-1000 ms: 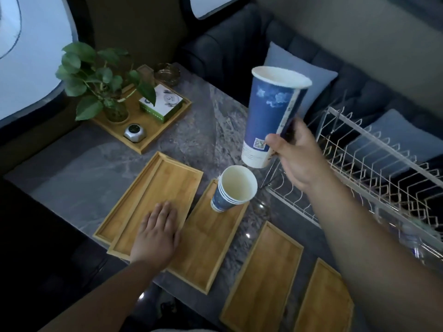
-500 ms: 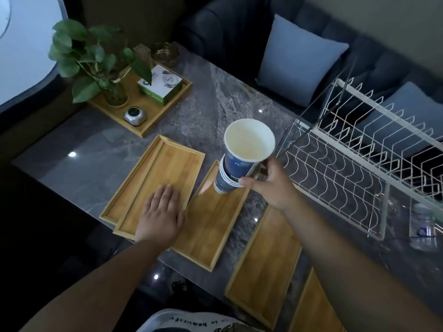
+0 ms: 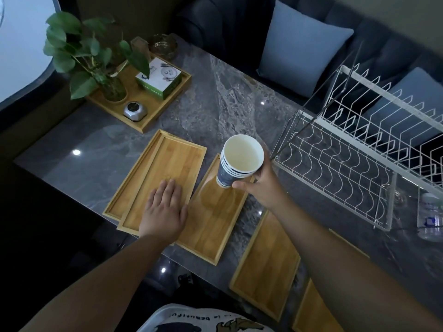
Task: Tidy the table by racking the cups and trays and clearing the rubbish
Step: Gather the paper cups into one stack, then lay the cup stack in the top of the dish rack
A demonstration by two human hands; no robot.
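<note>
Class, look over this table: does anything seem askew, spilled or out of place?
Nothing is spilled. Two bamboo trays under the left hand are stacked unevenly, the top one overhanging. A plastic bottle lies on its side behind the wire rack.

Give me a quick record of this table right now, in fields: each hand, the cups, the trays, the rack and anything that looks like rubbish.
left hand: flat, palm down on the top tray of a two-tray stack
right hand: grip closed on the cup stack
cups: nested, upright, standing on the middle tray
other trays: two more at the near edge, one partly under the right arm
rack: white wire, right of the cups, no cups or trays in it
rubbish: plastic bottle lying beyond the rack
</note>
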